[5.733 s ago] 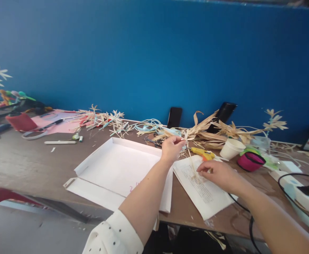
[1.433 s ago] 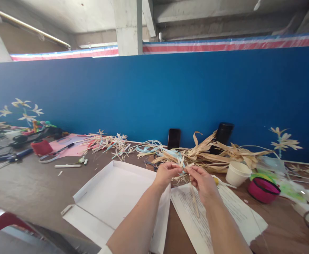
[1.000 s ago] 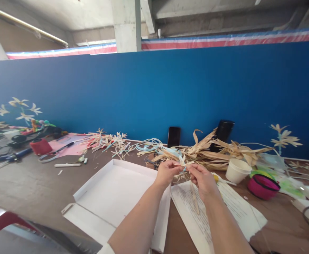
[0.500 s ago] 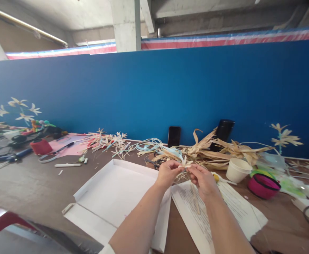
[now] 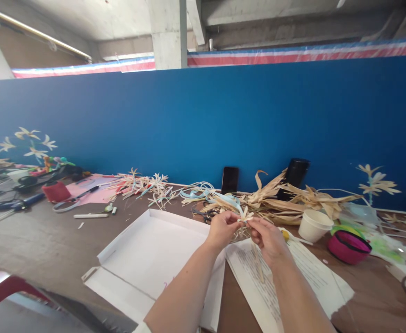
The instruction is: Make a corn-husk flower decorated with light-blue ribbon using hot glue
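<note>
Left hand [image 5: 221, 232] and right hand [image 5: 268, 238] pinch a flower [image 5: 246, 216], dried husks [image 5: 262, 198] cluttered behind.

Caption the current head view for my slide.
Left hand and right hand hold a small pale flower over a brown table, near a shallow white box.

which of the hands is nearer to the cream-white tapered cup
Right. The right hand is to the left of the cream-white tapered cup, not touching it; the left hand is farther left, beyond the right hand.
</note>
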`<state>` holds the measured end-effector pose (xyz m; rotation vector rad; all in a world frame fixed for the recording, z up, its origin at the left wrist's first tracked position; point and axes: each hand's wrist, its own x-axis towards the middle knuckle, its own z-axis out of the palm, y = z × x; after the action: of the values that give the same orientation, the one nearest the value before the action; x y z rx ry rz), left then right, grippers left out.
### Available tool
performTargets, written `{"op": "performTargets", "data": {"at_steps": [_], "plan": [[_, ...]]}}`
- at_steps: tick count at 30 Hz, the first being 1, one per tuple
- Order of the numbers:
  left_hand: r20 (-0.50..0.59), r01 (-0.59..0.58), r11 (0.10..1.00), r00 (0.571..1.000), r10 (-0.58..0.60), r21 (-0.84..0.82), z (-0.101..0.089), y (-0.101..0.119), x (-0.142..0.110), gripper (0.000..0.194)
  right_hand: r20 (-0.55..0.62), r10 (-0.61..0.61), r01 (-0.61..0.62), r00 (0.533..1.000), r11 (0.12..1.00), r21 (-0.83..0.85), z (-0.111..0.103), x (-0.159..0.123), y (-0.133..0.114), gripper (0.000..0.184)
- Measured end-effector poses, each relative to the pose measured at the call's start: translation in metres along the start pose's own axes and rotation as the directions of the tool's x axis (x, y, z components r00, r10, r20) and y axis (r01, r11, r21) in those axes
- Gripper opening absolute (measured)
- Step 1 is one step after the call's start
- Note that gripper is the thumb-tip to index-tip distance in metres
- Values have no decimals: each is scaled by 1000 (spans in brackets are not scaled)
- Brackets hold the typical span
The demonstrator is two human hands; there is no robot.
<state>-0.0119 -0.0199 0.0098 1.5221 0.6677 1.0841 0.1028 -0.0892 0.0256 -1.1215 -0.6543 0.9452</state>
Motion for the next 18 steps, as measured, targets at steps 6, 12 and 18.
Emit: {"op": "performTargets", "data": {"at_steps": [6, 12, 18], "plan": [[0, -11, 999, 1000, 11, -46, 1, -3, 2, 19, 3, 7, -7, 1000, 1000, -2, 0, 0, 0, 22], [4, 6, 997, 1000, -6, -75, 0, -2, 2, 31, 6, 6, -6, 1000, 1000, 1, 2, -2, -2, 23], [13, 39, 990, 999, -38, -137, 0, -1, 2, 62, 1, 0, 0, 1000, 1000, 3, 3, -4, -3, 24]]}}
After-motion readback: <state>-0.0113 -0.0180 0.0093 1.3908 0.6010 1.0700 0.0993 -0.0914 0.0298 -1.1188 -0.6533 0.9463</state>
